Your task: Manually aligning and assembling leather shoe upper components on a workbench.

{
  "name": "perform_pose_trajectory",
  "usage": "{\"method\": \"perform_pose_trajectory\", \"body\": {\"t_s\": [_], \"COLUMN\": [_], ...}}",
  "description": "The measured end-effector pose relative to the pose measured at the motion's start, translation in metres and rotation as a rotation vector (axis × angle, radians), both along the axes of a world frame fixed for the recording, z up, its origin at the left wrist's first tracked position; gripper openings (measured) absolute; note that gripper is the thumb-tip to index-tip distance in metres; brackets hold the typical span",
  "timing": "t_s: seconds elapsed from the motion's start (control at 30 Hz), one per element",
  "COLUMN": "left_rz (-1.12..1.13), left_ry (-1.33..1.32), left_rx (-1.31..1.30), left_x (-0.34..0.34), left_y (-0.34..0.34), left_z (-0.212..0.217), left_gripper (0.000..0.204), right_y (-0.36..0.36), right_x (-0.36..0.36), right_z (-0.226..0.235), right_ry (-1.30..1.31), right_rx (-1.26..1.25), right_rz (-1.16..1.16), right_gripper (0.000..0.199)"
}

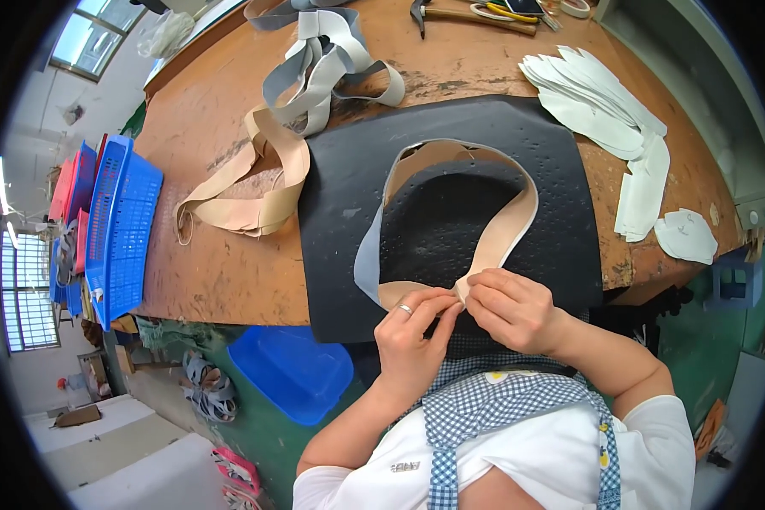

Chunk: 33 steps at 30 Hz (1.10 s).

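A long strip (506, 225), tan on one face and pale grey on the other, curves in a loop over the black mat (340, 204). Its near part lies between my two hands at the mat's front edge. My left hand (415, 336), with a ring on one finger, pinches the strip from the left. From the right, my right hand (514, 308) pinches it almost at the same spot, the fingertips of both hands nearly touching. Those fingertips cover the exact place they grip.
Tan strips (272, 212) and grey-white strips (319, 85) lie left on the wooden table (221, 280). White cut pieces (603, 110) are at right, a hammer (476, 19) at the back. Blue baskets (123, 229) stand at left; a blue tub (293, 374) sits below the table edge.
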State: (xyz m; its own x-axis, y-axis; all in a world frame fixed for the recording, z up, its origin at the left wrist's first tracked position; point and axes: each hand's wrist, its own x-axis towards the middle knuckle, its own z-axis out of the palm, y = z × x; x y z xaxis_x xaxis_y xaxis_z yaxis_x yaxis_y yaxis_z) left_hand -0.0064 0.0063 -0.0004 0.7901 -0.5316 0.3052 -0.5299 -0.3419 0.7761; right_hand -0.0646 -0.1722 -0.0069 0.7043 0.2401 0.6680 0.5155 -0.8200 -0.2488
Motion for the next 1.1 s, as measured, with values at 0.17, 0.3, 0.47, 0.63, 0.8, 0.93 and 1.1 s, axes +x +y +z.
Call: {"method": "perform_pose_trajectory", "body": {"t_s": [0.17,0.3,0.47,0.63,0.8,0.93,1.1], "left_rz": [-0.022,-0.031,-0.038,-0.043,-0.004,0.0,-0.02], "left_ry": [-0.165,-0.296,-0.218,-0.147,-0.196,-0.189,-0.194], "left_rx": [0.073,0.139,0.122,0.048,0.107,0.151,0.13], "left_x": [-0.004,-0.005,0.001,0.003,-0.005,-0.011,-0.004], "left_y": [-0.004,-0.01,-0.01,-0.007,-0.012,-0.017,-0.019], "left_z": [0.003,-0.001,0.002,0.004,0.011,0.011,0.01], "left_gripper": [0.015,0.017,0.015,0.013,0.014,0.015,0.016], "right_y": [-0.001,-0.001,-0.001,-0.003,-0.004,-0.001,-0.001], "right_x": [-0.002,-0.003,0.0,0.0,-0.002,-0.006,-0.004], "right_z": [-0.003,-0.006,-0.009,-0.008,-0.007,-0.006,-0.004], "right_ry": [0.001,0.001,-0.006,-0.002,-0.007,-0.005,-0.007], "right_rx": [0.007,-0.008,-0.001,0.03,0.037,0.042,0.0], "right_rz": [0.009,-0.002,-0.036,-0.03,0.007,-0.008,-0.014], "right_gripper": [0.02,0.021,0.02,0.02,0.021,0.019,0.019]}}
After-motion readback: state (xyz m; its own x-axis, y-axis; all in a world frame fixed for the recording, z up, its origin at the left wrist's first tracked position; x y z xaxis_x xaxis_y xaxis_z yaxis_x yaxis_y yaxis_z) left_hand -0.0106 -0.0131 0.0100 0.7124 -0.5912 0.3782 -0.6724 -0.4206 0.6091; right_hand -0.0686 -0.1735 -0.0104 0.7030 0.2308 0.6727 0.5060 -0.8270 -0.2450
